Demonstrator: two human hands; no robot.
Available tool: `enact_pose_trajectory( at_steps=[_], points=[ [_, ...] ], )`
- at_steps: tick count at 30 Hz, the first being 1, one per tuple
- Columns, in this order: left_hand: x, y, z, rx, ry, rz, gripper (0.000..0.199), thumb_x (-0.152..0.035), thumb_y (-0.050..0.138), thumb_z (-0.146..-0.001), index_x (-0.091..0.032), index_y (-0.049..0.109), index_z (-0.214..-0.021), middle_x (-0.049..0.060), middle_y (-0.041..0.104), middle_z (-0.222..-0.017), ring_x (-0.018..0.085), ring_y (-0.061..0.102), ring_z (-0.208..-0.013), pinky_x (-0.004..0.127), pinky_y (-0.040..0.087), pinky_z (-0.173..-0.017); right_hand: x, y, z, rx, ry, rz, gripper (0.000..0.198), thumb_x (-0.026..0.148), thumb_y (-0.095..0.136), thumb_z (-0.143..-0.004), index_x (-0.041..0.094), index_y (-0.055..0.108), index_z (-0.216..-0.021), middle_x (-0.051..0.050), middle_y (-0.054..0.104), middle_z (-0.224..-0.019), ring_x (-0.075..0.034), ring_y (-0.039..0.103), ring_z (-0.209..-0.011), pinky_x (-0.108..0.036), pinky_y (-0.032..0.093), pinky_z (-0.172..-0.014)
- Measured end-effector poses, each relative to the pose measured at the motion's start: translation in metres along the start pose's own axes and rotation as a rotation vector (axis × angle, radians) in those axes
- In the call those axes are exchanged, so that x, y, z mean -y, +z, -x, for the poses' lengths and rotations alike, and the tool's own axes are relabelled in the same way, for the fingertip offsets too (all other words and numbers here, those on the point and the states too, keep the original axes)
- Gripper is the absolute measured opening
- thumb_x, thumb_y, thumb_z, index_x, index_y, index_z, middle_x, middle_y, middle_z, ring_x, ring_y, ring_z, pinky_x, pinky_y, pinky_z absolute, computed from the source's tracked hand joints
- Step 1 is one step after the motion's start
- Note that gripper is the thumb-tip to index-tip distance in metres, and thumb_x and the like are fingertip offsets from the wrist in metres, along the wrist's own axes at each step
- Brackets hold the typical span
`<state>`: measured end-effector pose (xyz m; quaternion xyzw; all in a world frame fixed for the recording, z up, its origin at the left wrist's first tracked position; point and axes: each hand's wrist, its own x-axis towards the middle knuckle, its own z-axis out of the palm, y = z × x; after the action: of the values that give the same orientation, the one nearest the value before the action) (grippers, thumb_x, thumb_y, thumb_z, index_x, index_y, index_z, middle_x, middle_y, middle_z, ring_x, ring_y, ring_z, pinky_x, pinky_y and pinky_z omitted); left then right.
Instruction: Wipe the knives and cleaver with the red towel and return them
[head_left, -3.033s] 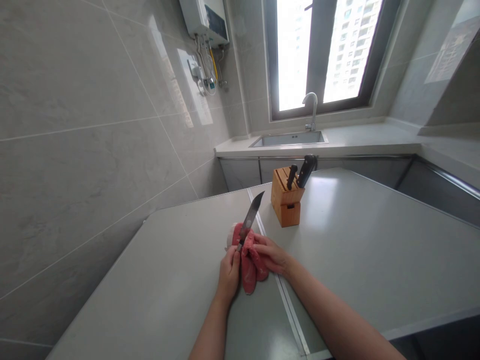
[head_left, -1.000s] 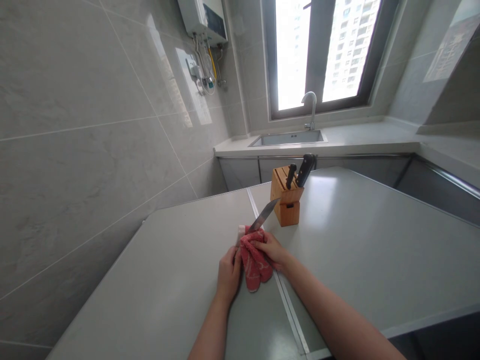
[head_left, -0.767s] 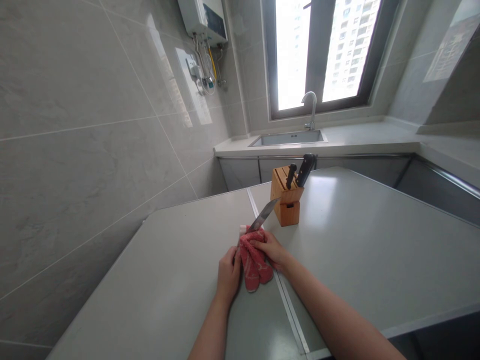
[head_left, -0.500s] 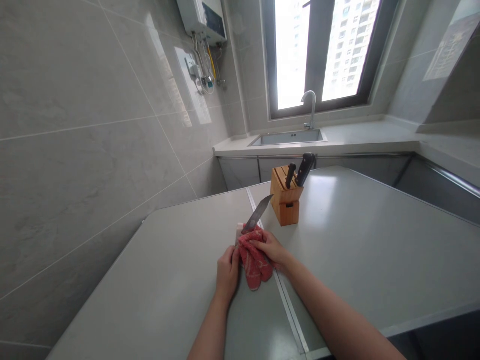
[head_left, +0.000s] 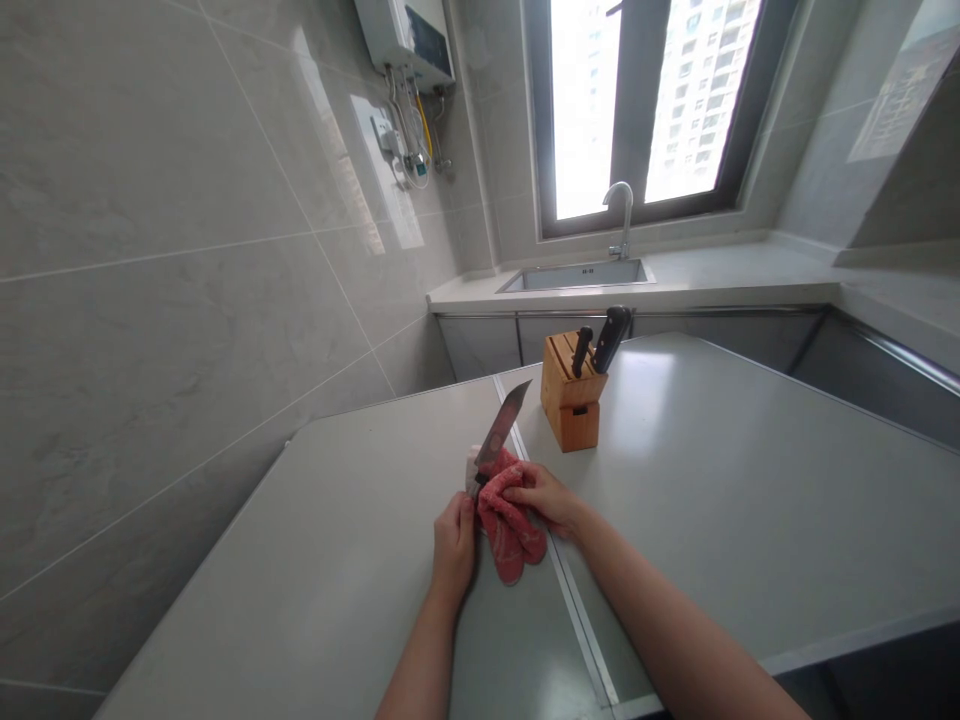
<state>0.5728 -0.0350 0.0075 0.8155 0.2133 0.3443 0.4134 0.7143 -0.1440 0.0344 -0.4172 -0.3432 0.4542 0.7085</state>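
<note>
Head view, facing forward and down over near hands (head_left: 454, 540) toward window (head_left: 634, 110), seemingly wide-angle.

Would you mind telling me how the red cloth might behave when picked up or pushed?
The red cloth would probably be floppy, since it bunches into soft folds. It is likely light for its bulk, as it looks like loose fabric. Pushed, it would probably crumple rather than roll, given its creased, uneven shape.

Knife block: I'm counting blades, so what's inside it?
A smaller black handle and a larger black handle rise from the top of the knife block. It covers whatever lies below them, so no blades show. The knife in the left hand is outside it.
</note>
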Motion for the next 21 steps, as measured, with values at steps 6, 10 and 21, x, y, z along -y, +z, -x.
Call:
enact_pose_trajectory(
  at_steps=[6, 10, 21],
  points=[
    [-0.006, -0.001, 0.0, 0.033, -0.001, 0.004, 0.04, -0.047, 0.034, -0.092, -0.018, 0.051, -0.071, -0.001, 0.052, -0.064, 0.016, 0.047, -0.063, 0.024, 0.036, -0.061, -0.003, -0.001, -0.001, -0.002, 0.005, -0.022, 0.037, 0.029, 0.078, -0.066, 0.017, 0.069, -0.1, -0.004, 0.072, -0.095, -0.02, 0.065, -0.087, -0.033, 0.049, -0.084],
    [-0.015, -0.002, -0.001, 0.098, 0.038, 0.039, 0.036, -0.043, 0.037, -0.093, -0.016, 0.06, -0.085, 0.003, 0.063, -0.078, 0.018, 0.055, -0.074, 0.026, 0.041, -0.069, -0.006, -0.002, -0.002, -0.039, 0.005, -0.01, 0.034, 0.033, 0.078, -0.067, 0.017, 0.069, -0.095, -0.004, 0.072, -0.092, -0.018, 0.065, -0.084, -0.032, 0.049, -0.082],
    [-0.014, -0.002, 0.0, 0.13, 0.044, 0.002, 0.033, -0.039, 0.043, -0.09, -0.015, 0.065, -0.085, 0.002, 0.065, -0.075, 0.016, 0.055, -0.068, 0.024, 0.041, -0.065, -0.011, 0.001, -0.003, -0.144, -0.028, -0.019, 0.039, 0.035, 0.081, -0.063, 0.019, 0.066, -0.096, -0.004, 0.072, -0.093, -0.02, 0.065, -0.086, -0.034, 0.048, -0.083]
  ],
)
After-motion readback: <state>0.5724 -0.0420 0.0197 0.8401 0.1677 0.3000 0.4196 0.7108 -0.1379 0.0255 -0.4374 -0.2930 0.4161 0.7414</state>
